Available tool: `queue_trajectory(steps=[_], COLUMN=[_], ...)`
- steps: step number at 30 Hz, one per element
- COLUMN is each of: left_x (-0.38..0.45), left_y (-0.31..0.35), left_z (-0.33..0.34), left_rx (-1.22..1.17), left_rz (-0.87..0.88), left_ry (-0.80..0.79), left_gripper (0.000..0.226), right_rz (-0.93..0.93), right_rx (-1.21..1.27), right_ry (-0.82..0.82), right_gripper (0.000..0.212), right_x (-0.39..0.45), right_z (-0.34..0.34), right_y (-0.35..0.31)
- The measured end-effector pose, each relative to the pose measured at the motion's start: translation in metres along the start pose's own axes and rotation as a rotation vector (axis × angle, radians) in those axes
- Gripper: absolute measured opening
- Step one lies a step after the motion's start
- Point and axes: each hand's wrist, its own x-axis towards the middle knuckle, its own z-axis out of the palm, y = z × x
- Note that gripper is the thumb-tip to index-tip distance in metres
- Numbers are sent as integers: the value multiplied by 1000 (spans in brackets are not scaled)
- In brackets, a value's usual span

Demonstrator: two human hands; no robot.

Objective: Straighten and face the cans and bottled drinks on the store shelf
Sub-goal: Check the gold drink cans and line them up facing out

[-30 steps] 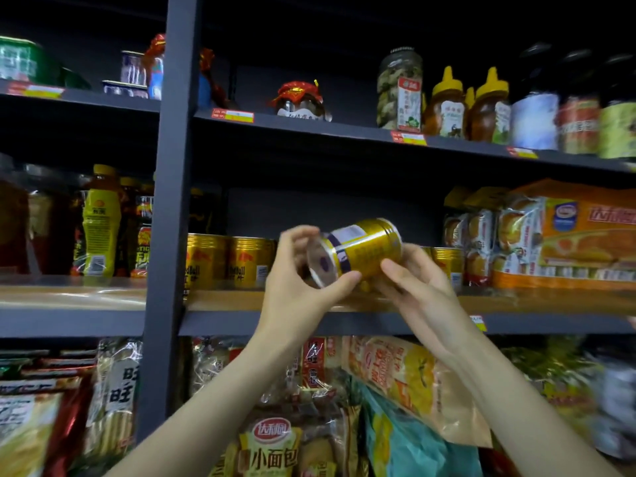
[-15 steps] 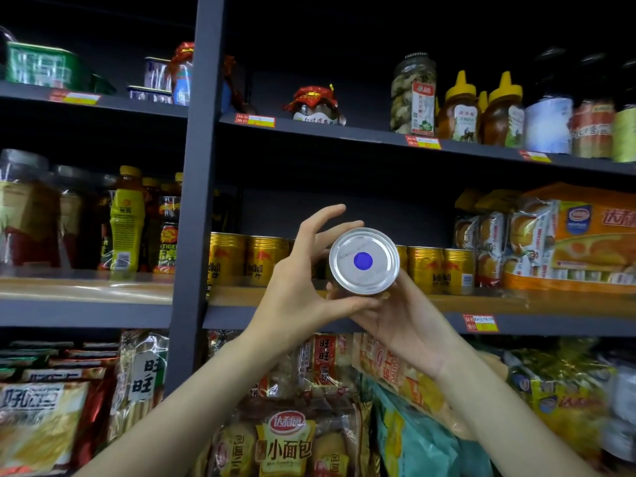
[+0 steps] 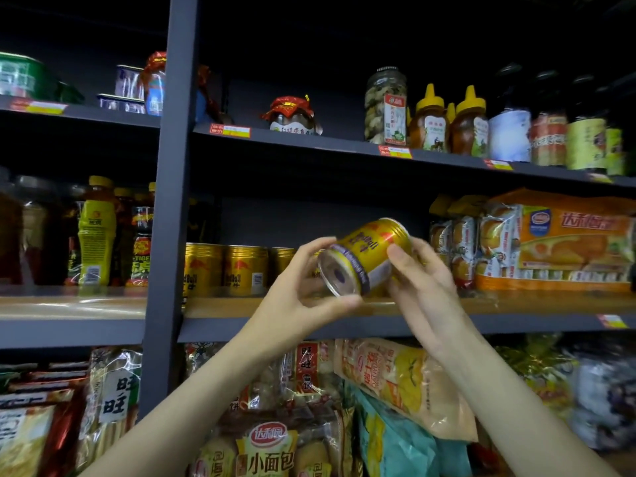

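Gold can (image 3: pixel 366 254) held tipped in both hands in front of the middle shelf (image 3: pixel 344 306).

The can lies tilted, its silver end with a dark round spot turned toward the camera and down to the left, its far end raised to the right. The left hand (image 3: pixel 303 297) grasps the near end, thumb under the rim and fingers curled over the top edge; the right hand (image 3: pixel 425 287) grips the can's body from the right, thumb laid across the label. Behind and to the left of the left hand, a row of gold cans (image 3: pixel 225 270) stands upright on the shelf. Farther left, past the dark upright post (image 3: pixel 168 235), stand bottled drinks (image 3: pixel 96 232). To the right of the right hand sit bagged bread packs (image 3: pixel 550 242). Below both forearms hang snack bags (image 3: pixel 272 449).
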Motion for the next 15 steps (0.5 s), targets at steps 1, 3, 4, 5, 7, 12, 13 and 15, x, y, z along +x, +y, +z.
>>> queue_trajectory(steps=[1, 3, 4, 5, 7, 12, 13, 15], left_x=[1, 1, 1, 1, 2, 5, 5, 4], left_y=[-2, -6, -8, -9, -11, -16, -18, -22], left_z=[0, 0, 0, 1, 0, 0, -1, -7], left_rx=[-78, -113, -99, -80, 20, 457, 507, 550], left_rz=[-82, -178, -172, -128, -2, 298, 310, 257], left_ry=[-11, -2, 16, 46, 140, 227, 189, 98], left_gripper=[66, 63, 63, 62, 59, 71, 72, 65], right_rz=[-56, -109, -99, -76, -2, 197, 188, 59], right_rx=[-79, -188, -211, -226, -255, -66, -71, -282], right_ry=[-1, -46, -57, -49, -3, -112, -83, 2], right_gripper=[48, 54, 57, 59, 60, 56, 62, 74], right_x=[-1, -3, -5, -6, -9, -11, -10, -8], right_z=[0, 0, -1, -2, -3, 6, 8, 8], right_y=[-2, -5, -4, -3, -1, 9, 9, 9])
